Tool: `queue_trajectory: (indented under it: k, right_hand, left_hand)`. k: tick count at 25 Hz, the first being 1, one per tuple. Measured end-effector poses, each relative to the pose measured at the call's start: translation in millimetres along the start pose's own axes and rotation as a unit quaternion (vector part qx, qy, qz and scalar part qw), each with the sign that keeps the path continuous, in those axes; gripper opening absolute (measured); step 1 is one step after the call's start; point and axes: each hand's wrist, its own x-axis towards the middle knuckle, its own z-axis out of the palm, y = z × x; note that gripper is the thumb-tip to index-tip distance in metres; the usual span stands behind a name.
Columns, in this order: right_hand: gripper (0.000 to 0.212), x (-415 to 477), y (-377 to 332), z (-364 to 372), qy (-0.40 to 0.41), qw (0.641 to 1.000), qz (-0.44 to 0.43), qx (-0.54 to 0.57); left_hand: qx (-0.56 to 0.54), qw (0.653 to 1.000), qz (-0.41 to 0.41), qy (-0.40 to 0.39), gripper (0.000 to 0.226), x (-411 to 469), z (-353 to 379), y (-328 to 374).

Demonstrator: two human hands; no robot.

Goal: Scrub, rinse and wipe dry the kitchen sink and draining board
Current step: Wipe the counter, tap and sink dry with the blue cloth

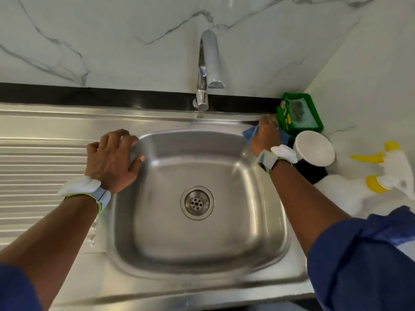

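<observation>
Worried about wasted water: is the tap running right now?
Off, it seems: no stream falls from the tap, and nothing splashes in the sink.

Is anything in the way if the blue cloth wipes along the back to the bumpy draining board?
Yes. The tap stands on the back rim between the blue cloth and the draining board, and the left hand holds the left edge of the sink.

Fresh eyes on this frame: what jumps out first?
The shiny stainless steel sink fills the centre, round metal drain in its middle. The left hand grips its left rim; the right hand holds a blue cloth on the back right corner. A curved chrome tap stands behind.
</observation>
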Motion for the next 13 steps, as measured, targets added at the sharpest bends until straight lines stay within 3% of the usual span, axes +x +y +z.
queue_trajectory:
  k: [2, 4, 5, 8, 13]
  right_hand:
    - [0.032, 17.0, -25.7, 1.1, 0.153, 0.967, 0.12, 0.168]
    - [0.049, 33.1, -41.1, 2.9, 0.237, 0.945, 0.127, 0.186]
    - [0.055, 43.3, -46.7, 6.0, 0.241, 0.949, 0.12, 0.161]
    - [0.071, 57.0, -57.6, 35.1, 0.118, 0.979, 0.167, -0.009]
    - [0.069, 59.7, -55.0, 53.9, 0.127, 0.971, 0.173, -0.11]
  left_hand:
    - [-0.012, 1.0, 0.004, 0.005, 0.058, 1.1, 2.0, -6.8]
    - [-0.019, 1.0, 0.001, 0.011, 0.058, -2.3, 3.8, -6.9]
    - [-0.021, 1.0, 0.002, 0.015, 0.058, -2.7, 4.6, -7.7]
    - [-0.02, 1.0, 0.006, 0.021, 0.059, -0.4, 7.4, -10.8]
    - [-0.029, 0.999, 0.002, 0.038, 0.06, -2.3, 9.3, -9.4]
